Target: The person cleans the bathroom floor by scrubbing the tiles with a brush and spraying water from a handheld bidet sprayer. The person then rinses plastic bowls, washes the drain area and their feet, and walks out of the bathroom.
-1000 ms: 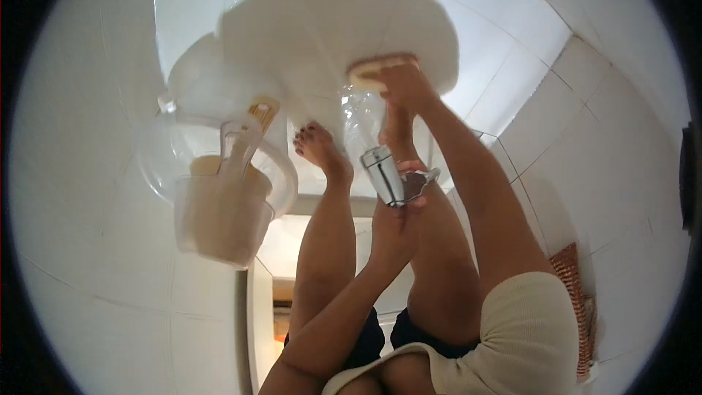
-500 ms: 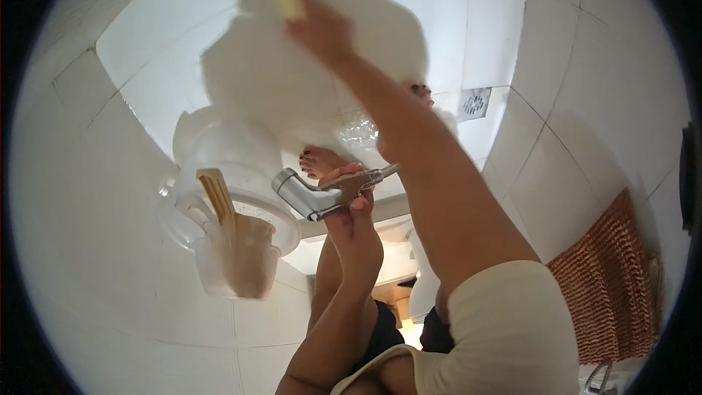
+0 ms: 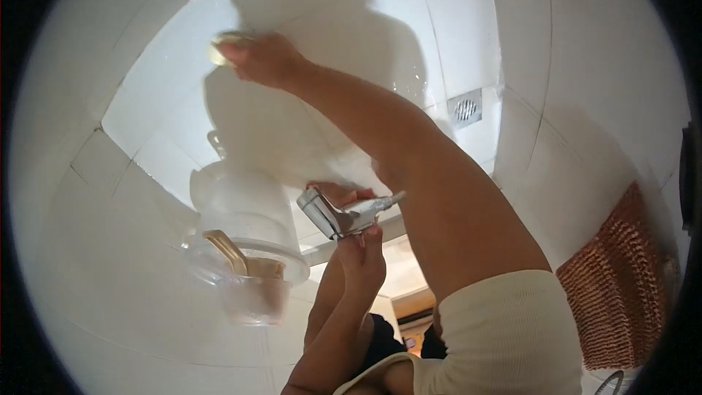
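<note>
My left hand (image 3: 363, 245) is wrapped round a chrome hand sprayer (image 3: 340, 213), whose hose end points right, over my feet. Farther forward, at the upper left, my right hand (image 3: 263, 58) holds a pale yellow brush-like item (image 3: 221, 50) against the wet white tiled floor (image 3: 380, 36). That item is blurred and partly covered by my fingers. My right arm reaches across the floor from the lower right.
Left of my legs stands a translucent bucket (image 3: 252, 212) with a clear scoop (image 3: 252, 301) and a beige-handled dipper (image 3: 228, 250) at its rim. A metal floor drain (image 3: 466, 108) lies right of my arm. An orange-brown woven mat (image 3: 618, 292) hangs at the right wall.
My right hand has swept with the yellow item from near my foot to the upper left. My left hand has moved left with the sprayer. The view has shifted, bringing the drain and more mat into sight.
</note>
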The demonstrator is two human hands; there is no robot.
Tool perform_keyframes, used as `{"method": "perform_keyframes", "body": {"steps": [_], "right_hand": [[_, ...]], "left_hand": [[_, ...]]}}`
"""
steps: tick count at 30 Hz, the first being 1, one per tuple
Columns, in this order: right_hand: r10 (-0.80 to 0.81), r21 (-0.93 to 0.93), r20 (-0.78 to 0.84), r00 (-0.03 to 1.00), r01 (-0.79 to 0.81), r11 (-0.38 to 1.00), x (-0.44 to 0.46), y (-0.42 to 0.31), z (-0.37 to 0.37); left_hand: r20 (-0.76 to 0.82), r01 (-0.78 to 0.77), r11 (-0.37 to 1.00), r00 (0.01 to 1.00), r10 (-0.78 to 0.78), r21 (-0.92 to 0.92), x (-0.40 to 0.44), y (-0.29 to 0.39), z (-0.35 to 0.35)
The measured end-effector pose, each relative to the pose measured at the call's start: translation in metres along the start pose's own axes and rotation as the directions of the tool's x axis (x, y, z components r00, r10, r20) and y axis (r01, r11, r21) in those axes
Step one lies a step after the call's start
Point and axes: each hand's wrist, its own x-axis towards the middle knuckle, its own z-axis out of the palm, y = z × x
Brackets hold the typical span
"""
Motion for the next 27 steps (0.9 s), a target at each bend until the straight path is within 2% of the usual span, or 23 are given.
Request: {"method": "perform_keyframes", "body": {"steps": [1,3,4,6,7,8,9,10,11,12,13,14,16,17,18,20,22,23,24,26,27], "right_hand": [[0.037,-0.133,0.040,0.999,-0.032,0.991,0.023,-0.003,-0.002],[0.160,-0.104,-0.280,0.946,-0.196,0.975,0.047,0.019,-0.024],[0.324,-0.015,-0.358,0.875,-0.353,0.936,0.044,0.039,-0.045],[0.420,0.099,-0.616,0.666,-0.463,0.881,0.002,0.097,-0.076],[0.676,0.569,-0.412,0.611,-0.407,0.715,-0.033,0.133,-0.093],[0.616,0.186,-0.618,0.489,-0.670,0.719,-0.070,0.152,-0.114],[0.745,0.385,-0.587,0.316,-0.701,0.601,-0.109,0.163,-0.132],[0.772,0.398,-0.598,0.216,-0.755,0.520,-0.142,0.168,-0.144],[0.710,0.347,-0.679,0.186,-0.771,0.534,-0.166,0.174,-0.145],[0.705,0.343,-0.683,0.191,-0.768,0.540,-0.178,0.178,-0.142],[0.780,0.533,-0.572,0.252,-0.608,0.588,-0.170,0.160,-0.136],[0.768,0.459,-0.492,0.409,-0.628,0.629,-0.143,0.142,-0.121],[0.671,0.331,-0.285,0.685,-0.586,0.739,-0.090,0.109,-0.091],[0.486,0.136,-0.372,0.791,-0.471,0.872,-0.062,0.083,-0.085],[0.190,0.108,-0.470,0.862,-0.157,0.982,-0.036,0.078,-0.086],[0.305,-0.088,-0.443,0.843,-0.379,0.921,0.010,0.078,-0.110],[0.502,0.184,-0.562,0.658,-0.493,0.851,0.019,0.100,-0.149],[0.515,0.297,-0.611,0.602,-0.429,0.853,0.014,0.118,-0.163],[0.629,0.391,-0.572,0.527,-0.499,0.774,0.008,0.128,-0.187],[0.648,0.387,-0.576,0.499,-0.532,0.753,-0.004,0.172,-0.227],[0.530,0.302,-0.765,0.365,-0.524,0.797,-0.012,0.172,-0.240]], "left_hand": [[0.005,0.017,1.000,1.000,-0.017,0.024,0.002,0.002,0.002],[-0.037,-0.086,0.989,0.996,0.083,-0.117,0.011,0.004,0.013],[-0.067,-0.047,0.997,0.997,0.043,-0.059,0.013,0.011,0.020],[-0.023,-0.020,0.998,1.000,0.019,-0.064,0.012,0.012,0.022],[0.020,-0.004,0.997,1.000,0.006,-0.083,0.014,0.012,0.025],[0.029,-0.013,0.996,0.999,0.016,-0.087,0.016,0.011,0.026],[0.037,-0.033,0.998,0.999,0.035,-0.050,0.018,0.009,0.026],[0.039,-0.051,0.999,0.998,0.051,-0.013,0.019,0.007,0.025],[0.045,-0.061,0.998,0.997,0.062,-0.020,0.021,0.003,0.022],[0.087,0.040,0.999,0.996,-0.037,-0.031,0.023,0.000,0.018],[0.115,0.085,0.996,0.990,-0.081,-0.033,0.027,0.000,0.018],[0.143,0.131,0.991,0.982,-0.125,-0.032,0.031,0.001,0.019],[0.073,-0.041,0.997,0.997,0.036,0.066,0.036,0.006,0.026],[0.083,-0.042,0.997,0.996,0.036,0.069,0.039,0.008,0.032],[0.058,-0.048,0.997,0.997,0.045,0.055,0.043,0.012,0.035],[0.024,-0.021,0.996,1.000,0.019,0.087,0.047,0.017,0.037],[0.038,-0.031,0.989,0.999,0.026,0.145,0.048,0.015,0.038],[0.048,-0.048,0.983,0.998,0.040,0.180,0.049,0.014,0.040],[0.063,-0.052,0.983,0.997,0.042,0.176,0.051,0.009,0.043],[0.078,-0.057,0.987,0.996,0.046,0.153,0.048,0.000,0.042],[0.087,-0.046,0.985,0.996,0.032,0.166,0.048,0.002,0.042]]}}
